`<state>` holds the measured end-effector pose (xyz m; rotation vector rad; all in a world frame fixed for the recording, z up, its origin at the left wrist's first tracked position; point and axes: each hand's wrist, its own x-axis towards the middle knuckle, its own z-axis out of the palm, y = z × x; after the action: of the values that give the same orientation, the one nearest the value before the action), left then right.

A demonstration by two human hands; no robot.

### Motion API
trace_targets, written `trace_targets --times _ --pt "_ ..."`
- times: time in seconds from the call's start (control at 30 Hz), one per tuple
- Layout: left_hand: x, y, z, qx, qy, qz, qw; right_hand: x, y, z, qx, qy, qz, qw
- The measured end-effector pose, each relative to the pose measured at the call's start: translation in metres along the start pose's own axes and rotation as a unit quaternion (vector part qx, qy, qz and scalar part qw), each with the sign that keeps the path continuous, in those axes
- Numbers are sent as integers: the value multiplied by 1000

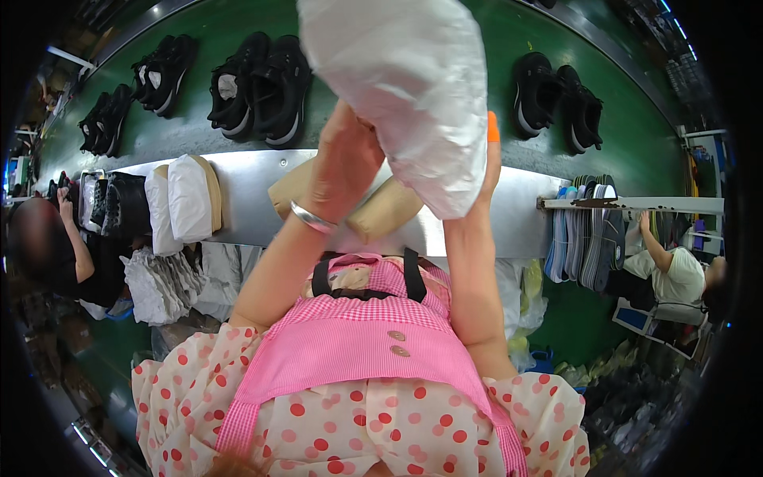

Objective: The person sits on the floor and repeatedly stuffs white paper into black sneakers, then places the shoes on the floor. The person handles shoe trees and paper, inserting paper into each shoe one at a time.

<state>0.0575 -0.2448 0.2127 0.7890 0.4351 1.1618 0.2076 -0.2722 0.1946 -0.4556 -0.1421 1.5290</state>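
Note:
Close to the camera, a white, thin-skinned, shoe-shaped bundle [413,103] with a wrinkled surface stands raised between my hands. My left hand [347,163] is closed on its lower left side, its fingertips hidden behind the white skin. From the right, my right hand [479,187] grips the bundle's lower edge; an orange finger cover [493,127] shows on one digit. Below and behind my hands, tan foot-shaped forms [389,208] lie on the metal ledge [246,179].
Pairs of black shoes [282,91] stand on the green belt [413,199] beyond the ledge. White and tan forms [191,199] sit at left, above stacked white paper [159,286]. Insoles [588,230] hang in a row at right. Other people [675,270] work on both sides.

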Motion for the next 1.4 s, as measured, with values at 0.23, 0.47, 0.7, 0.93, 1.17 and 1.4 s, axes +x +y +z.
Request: trace_targets --times 0.23,0.47,0.7,0.93,1.17,1.4 --pt "12 -3 7 -110 153 54 981 5 44 -15 -119 71 -38 990" --pt "14 -20 -10 -144 132 -26 980 8 58 -17 -51 148 -53 986" --pt "4 -44 -8 -4 164 26 986 11 42 -27 -58 82 -44 994" --pt "1 -64 -11 -214 129 -31 968 8 52 -32 -32 142 -28 989" --pt "1 -66 -12 -200 125 -36 971 -1 54 -32 -95 130 -45 986" --pt "4 -57 -48 -170 222 -61 958 8 58 -55 -482 145 -50 863"
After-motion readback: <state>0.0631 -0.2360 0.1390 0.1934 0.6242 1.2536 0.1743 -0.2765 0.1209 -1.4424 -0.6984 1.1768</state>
